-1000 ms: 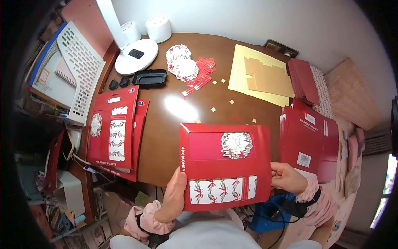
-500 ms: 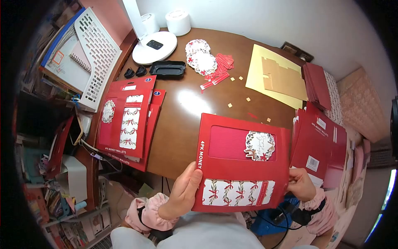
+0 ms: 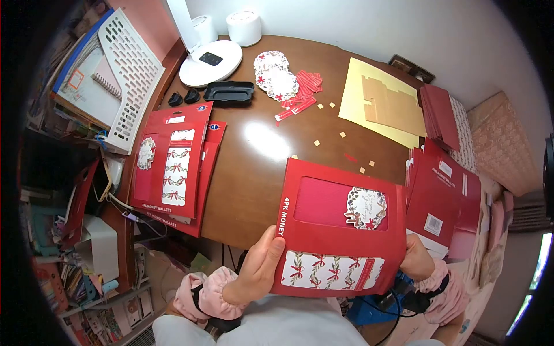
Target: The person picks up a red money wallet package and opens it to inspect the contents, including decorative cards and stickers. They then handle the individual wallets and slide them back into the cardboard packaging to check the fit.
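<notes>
A red money wallet pack [image 3: 323, 237] is tilted in front of me, with two windows in its face. One window shows pink-red card and a floral wreath cutout [image 3: 367, 207]; the other shows white paper with garlands and red bows [image 3: 332, 271]. My left hand [image 3: 261, 262] grips the pack's left edge, thumb on the front. At the right edge my right hand [image 3: 418, 258] is closed on the pack, some fingers hidden behind it. Similar finished-looking packs [image 3: 173, 158] lie stacked on the table to the left.
Wreath cutouts [image 3: 276, 75], red strips [image 3: 309, 86] and small yellowish squares [image 3: 343, 134] lie on the brown table [image 3: 242, 202]. Behind are a black tray [image 3: 229, 94] and a white lamp base [image 3: 210, 63]. Yellow sheets [image 3: 352, 95] and red folders [image 3: 441, 193] sit at right.
The pack's upper edge has shifted slightly right and its right side has turned a little. My right hand's fingers have gone further behind the right edge. My left hand keeps its hold.
</notes>
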Motion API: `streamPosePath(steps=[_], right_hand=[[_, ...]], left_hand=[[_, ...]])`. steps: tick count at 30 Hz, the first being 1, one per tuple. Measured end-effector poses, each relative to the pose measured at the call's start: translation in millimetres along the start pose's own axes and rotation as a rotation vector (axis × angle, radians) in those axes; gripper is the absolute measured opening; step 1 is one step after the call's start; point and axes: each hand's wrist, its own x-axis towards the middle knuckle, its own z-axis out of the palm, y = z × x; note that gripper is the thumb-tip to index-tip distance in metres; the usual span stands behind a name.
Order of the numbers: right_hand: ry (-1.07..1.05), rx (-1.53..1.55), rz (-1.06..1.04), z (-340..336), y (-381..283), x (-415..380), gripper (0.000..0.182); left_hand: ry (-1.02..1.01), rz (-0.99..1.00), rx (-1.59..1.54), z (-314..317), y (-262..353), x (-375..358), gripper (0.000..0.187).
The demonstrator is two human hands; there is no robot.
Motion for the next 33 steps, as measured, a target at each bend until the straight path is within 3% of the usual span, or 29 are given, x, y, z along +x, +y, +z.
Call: streamPosePath(steps=[5, 9, 12, 14, 15, 16, 18, 20, 22, 23, 24, 26, 28, 30, 32, 33], right_hand=[[-0.025, -0.012, 0.101, -3, 5, -1, 0.03], [0.072, 0.082, 0.029, -4, -1, -7, 0.035], [0.314, -0.18, -0.073, -8, -9, -14, 0.049], [0.42, -0.005, -0.472, 5, -11, -11, 0.061], [0.354, -0.057, -0.45, 3, -3, -16, 0.073], [0.369, -0.055, -0.46, 8, -8, -18, 0.073], [0.268, 0.332, -0.196, 30, -35, -21, 0.072], [0.383, 0.263, -0.227, 27, -55, -26, 0.066], [0.436, 0.029, -0.405, 16, -68, -32, 0.057], [0.501, 0.033, -0.461, 17, -75, -36, 0.044], [0.509, 0.024, -0.479, 14, -78, -40, 0.044], [0.557, -0.402, -0.687, 9, -84, -47, 0.034], [0.586, -0.452, -0.666, 10, -88, -50, 0.031], [0.539, -0.697, -0.618, 11, -86, -49, 0.035], [0.526, -0.734, -0.693, 15, -89, -48, 0.033], [0.508, -0.707, -0.691, 15, -88, -49, 0.033]], left_hand=[[0.006, -0.006, 0.02, -2, 2, 0, 0.038], [0.018, 0.024, -0.024, -6, -3, 3, 0.036], [0.149, 0.077, -0.173, -7, 1, 9, 0.038], [0.217, 0.114, -0.259, -10, -11, 11, 0.043], [0.217, 0.143, -0.268, -8, -13, 13, 0.044], [0.218, 0.17, -0.276, -5, -13, 15, 0.046], [0.171, 0.227, -0.341, 9, -13, 23, 0.047], [0.121, 0.286, -0.413, 14, -11, 29, 0.049], [-0.029, 0.047, -0.295, 7, -9, 31, 0.053], [-0.025, 0.069, -0.29, 0, -18, 34, 0.054], [-0.019, 0.091, -0.285, -4, -19, 40, 0.057], [0.144, 0.363, -0.053, -12, 3, 45, 0.06], [0.144, 0.737, 0.24, -23, 31, 53, 0.065], [0.166, 0.802, 0.268, -18, 48, 54, 0.063], [0.018, 0.807, 0.455, -17, 55, 57, 0.056], [0.02, 0.828, 0.696, -20, 60, 58, 0.05]])
